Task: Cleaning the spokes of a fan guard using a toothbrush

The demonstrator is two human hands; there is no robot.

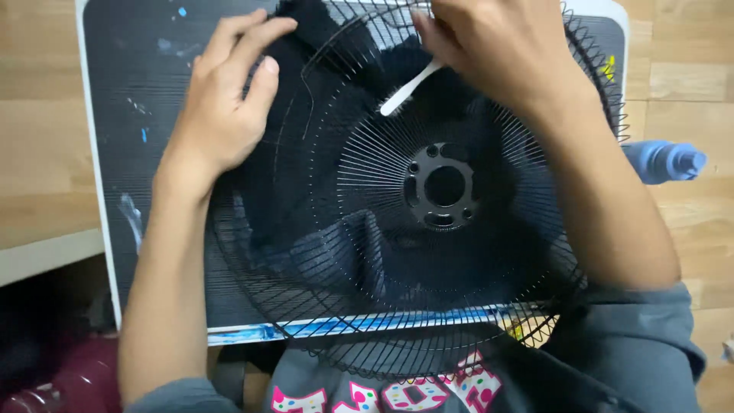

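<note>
The fan grille point(428, 206) is black, its thin wires fanning out from a black hub ring. Under it lies a dark cloth point(306, 191) on a dark ribbed board point(138, 153) with white edges and blue paint flecks. Above the hub shows a white handle point(409, 88). Right of the grille lies a blue bottle point(665, 160). The tabletop point(38, 115) is pale wood.

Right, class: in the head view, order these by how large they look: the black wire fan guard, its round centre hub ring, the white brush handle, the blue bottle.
1. Fan guard.
2. Blue bottle, partly hidden.
3. Hub ring and white brush handle: too alike to rank.
</note>
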